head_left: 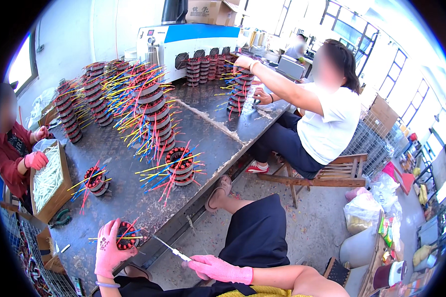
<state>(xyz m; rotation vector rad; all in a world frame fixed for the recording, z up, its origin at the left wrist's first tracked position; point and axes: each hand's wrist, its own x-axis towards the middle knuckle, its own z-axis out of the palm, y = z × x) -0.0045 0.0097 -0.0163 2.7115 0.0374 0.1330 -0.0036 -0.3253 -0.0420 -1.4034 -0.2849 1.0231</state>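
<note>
Left hand (109, 247) curls round ring (127, 243); right hand (217, 268) wraps tool (179, 254); ring probably heavy, stiff; hold its side, not wires (138, 230); tool-tip contact unclear.

The pink-gloved left hand (108, 250) holds a small wired stator (127, 236) at the table's (193, 104) edge; the pink-gloved right hand (219, 268) grips a thin-shafted, white-handled tool (180, 254). Stator stacks (153, 106) stand beyond.

A blue-and-white machine (200, 33) stands at the far edge of the worktop (126, 200), a carton (218, 14) on top. An open box (51, 206) of pale strips (48, 177) sits at the left edge; a wooden chair (346, 171) stands beyond the right.
</note>
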